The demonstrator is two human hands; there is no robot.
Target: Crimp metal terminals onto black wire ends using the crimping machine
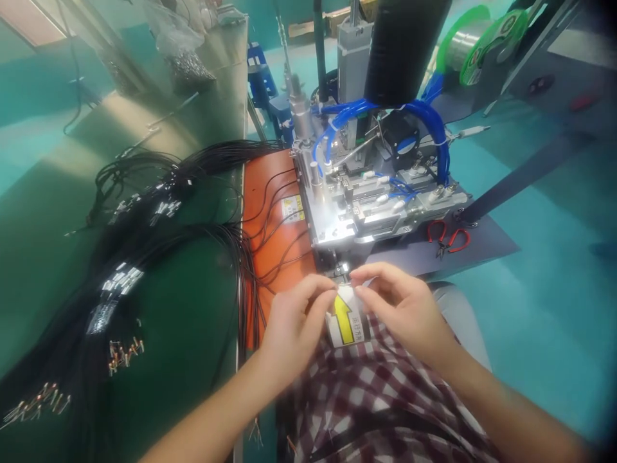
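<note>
Just in front of the metal machine (pixel 380 212), my left hand (pixel 294 315) and my right hand (pixel 407 308) face each other with thumb and index finger pinched together. Whatever lies between the fingertips is too small to make out. Between the hands is a white label (pixel 359 331) bearing a yellow arrow (pixel 344 321). A small metal fitting (pixel 342 270) sits at the machine's near edge, right beyond my fingertips. To the left, black cables (pixel 274 263) run over an orange board (pixel 258 212) to the machine's side.
Bundles of black cable (pixel 159 244) with metal and bare-wire ends cover the green table (pixel 187 334). Red-handled pliers (pixel 448 239) lie right of the machine. A green spool of wire (pixel 475 48) hangs at upper right. A plastic bag of small parts (pixel 180 58) stands far left.
</note>
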